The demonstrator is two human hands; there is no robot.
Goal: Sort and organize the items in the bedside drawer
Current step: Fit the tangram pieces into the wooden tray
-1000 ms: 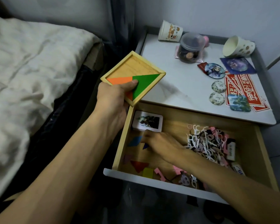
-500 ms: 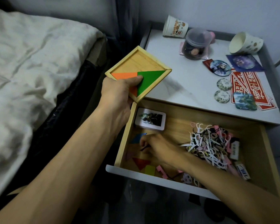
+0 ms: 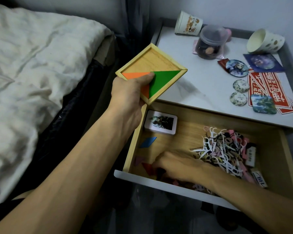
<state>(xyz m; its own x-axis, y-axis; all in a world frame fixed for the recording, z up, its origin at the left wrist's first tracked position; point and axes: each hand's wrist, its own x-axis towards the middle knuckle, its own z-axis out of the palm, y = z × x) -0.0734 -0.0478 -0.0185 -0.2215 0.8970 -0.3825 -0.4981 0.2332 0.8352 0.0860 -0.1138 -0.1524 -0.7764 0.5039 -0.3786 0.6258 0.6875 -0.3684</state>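
Wooden tangram tray [image 3: 152, 59] is up in the air, tilted, above the back-left corner of the open drawer [image 3: 135, 137]. Left grip [image 3: 127, 97] clasps its near corner, thumb pressed on the orange triangle [image 3: 134, 75], which sits edge to edge with the green triangle [image 3: 161, 81]. The rest of the tray is bare.

Right grip [image 3: 178, 166] is down in the drawer's front-left corner, fingers bent over dark loose pieces; cannot tell whether one is pinched. Red piece [image 3: 147, 167] and pink piece [image 3: 139, 160] lie just beside the fingertips. Blue parallelogram [image 3: 148, 142] lies further back, near the white card box [image 3: 161, 122]. Tangle of floss picks and hair ties [image 3: 222, 149] lies close against the wrist.

Likely step: gathering loose tangram pieces into the tray. To do it well:
- Pinch one flat piece by its edges.
- Lift it clear of the tangle so no pick snags.
- Level the tray so the seated triangles cannot slide.
- Lower the tray toward the drawer to shorten the carry.
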